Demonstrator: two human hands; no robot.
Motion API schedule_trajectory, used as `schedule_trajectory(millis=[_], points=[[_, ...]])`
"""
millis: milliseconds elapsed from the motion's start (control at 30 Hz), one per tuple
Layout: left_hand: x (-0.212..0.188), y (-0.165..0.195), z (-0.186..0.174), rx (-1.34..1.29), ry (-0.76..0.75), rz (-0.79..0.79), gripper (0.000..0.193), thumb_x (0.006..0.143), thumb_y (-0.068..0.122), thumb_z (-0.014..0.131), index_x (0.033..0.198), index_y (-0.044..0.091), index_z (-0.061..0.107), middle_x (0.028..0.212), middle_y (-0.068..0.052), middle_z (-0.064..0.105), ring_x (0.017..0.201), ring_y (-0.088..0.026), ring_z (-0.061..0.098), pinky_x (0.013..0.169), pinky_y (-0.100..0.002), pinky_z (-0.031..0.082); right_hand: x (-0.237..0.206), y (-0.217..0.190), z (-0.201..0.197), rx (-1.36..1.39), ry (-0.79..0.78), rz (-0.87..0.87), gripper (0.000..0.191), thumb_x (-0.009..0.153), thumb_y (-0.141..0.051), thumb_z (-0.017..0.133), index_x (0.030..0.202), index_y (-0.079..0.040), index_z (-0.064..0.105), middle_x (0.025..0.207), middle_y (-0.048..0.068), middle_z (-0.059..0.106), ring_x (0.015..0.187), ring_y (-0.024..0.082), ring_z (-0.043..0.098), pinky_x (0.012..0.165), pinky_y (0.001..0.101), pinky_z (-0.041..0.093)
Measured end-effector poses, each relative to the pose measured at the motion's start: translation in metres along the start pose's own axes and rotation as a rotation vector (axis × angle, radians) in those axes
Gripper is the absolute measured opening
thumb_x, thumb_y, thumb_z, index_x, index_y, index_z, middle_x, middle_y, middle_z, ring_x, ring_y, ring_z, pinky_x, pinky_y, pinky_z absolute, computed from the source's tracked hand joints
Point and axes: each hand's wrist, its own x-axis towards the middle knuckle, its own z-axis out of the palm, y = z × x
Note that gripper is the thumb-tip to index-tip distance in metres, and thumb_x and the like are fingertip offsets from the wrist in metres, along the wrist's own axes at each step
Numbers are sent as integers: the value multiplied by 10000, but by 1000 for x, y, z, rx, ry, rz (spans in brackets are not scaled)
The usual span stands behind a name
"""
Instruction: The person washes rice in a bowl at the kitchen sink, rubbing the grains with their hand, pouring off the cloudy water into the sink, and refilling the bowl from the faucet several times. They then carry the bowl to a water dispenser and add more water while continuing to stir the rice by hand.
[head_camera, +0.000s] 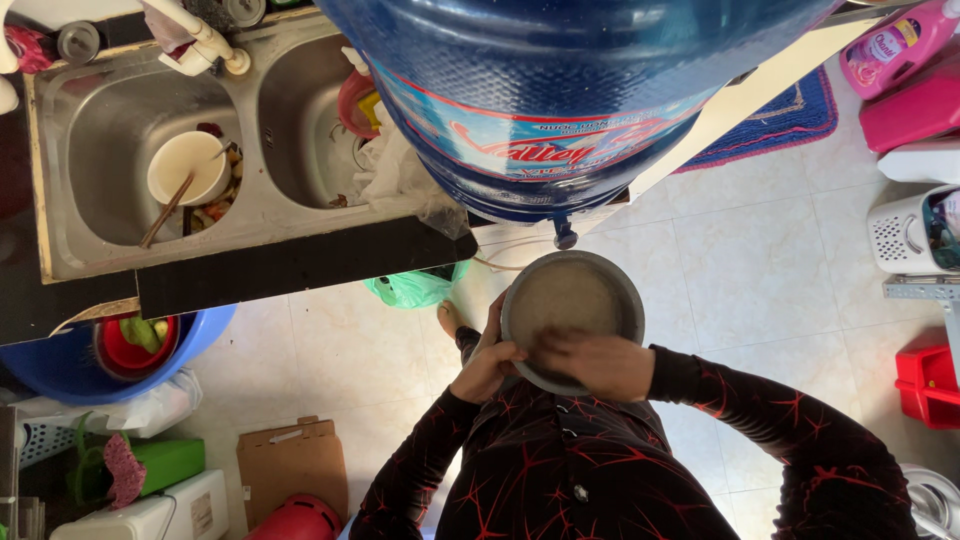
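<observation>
- Grey metal pot (572, 300), round and holding cloudy water with what looks like rice, is held just under the small tap (566, 238) of a big blue water jug (550, 110).
- The left hand (487, 368) has its fingers curled around the pot's near-left rim, gripping it.
- The right hand (598, 362) lies over the near rim, fingers dipped inside and blurred; how far they are closed I cannot tell.
- The pot already holds water, and no stream shows at the tap.
- Further out, on the dark tabletop (300, 265), a steel double sink (250, 215) holds a cream bowl (189, 167) with chopsticks (166, 211).
</observation>
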Motion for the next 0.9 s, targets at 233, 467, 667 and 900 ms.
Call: schedule_trajectory(millis=[233, 467, 667, 900], points=[[2, 0, 2, -27, -38, 9, 1011, 767, 28, 547, 1646, 280, 117, 1535, -118, 356, 1143, -221, 573, 757, -299, 595, -11, 12, -3, 76, 22, 219, 749, 768, -27, 568, 1502, -47, 419, 1545, 194, 429, 1416, 379, 419, 1127, 456, 393], [5, -1, 6, -21, -74, 2, 1004, 771, 30, 539, 1647, 258, 107, 1559, -140, 347, 1180, -257, 575, 752, -347, 617, 9, 15, 24, -120, 177, 179, 628, 833, -101, 597, 1432, 20, 455, 1536, 263, 402, 1437, 412, 358, 1159, 594, 229], [3, 5, 9, 6, -67, -10, 1018, 760, 39, 544, 1643, 246, 83, 1567, -144, 311, 1248, -284, 557, 785, -367, 639, -17, 4, 7, 68, -251, 155, 616, 824, -44, 599, 1431, -39, 494, 1494, 165, 513, 1419, 323, 441, 1220, 503, 273], [2, 8, 12, 13, -81, 1, 1036, 751, 51, 577, 1641, 235, 80, 1577, -170, 299, 1263, -314, 550, 763, -368, 633, -40, -2, -14, -52, -59, 182, 631, 699, -26, 680, 1315, 28, 554, 1267, 216, 653, 1239, 379, 580, 1066, 515, 386]])
